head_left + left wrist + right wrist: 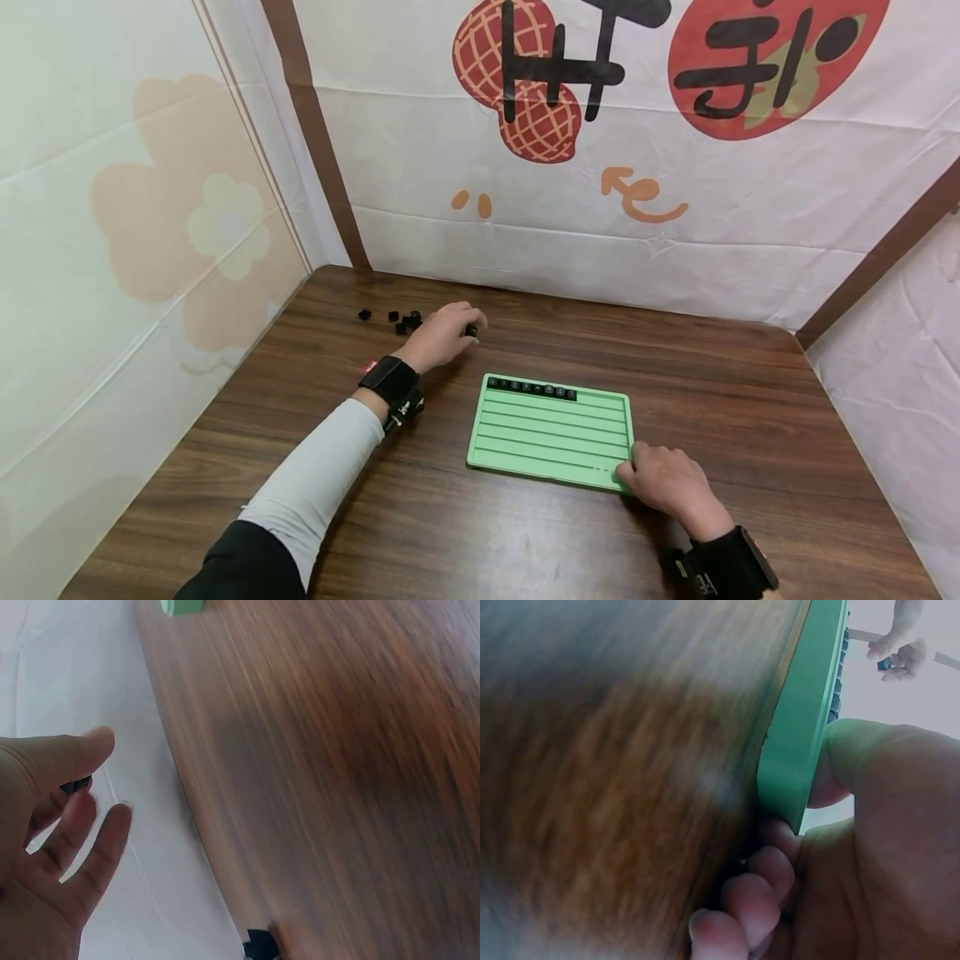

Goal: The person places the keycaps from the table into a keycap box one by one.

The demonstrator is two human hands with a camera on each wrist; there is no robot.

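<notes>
My left hand (446,335) pinches a small black keycap (471,331) between thumb and fingers, above the table left of the green board. In the right wrist view the same keycap (885,664) shows at those fingertips. The green ridged board (551,433) lies flat on the table, with a row of several black keycaps (531,388) with pale markings along its top slot, starting from the left end. With its thumb over the rim and fingers curled at the side, my right hand (670,482) grips the board's near right corner (791,765).
Several loose black keycaps (411,321) lie at the back left of the brown wooden table (720,392), close behind my left wrist. Printed white cloth (405,150) hangs along the table's back and sides.
</notes>
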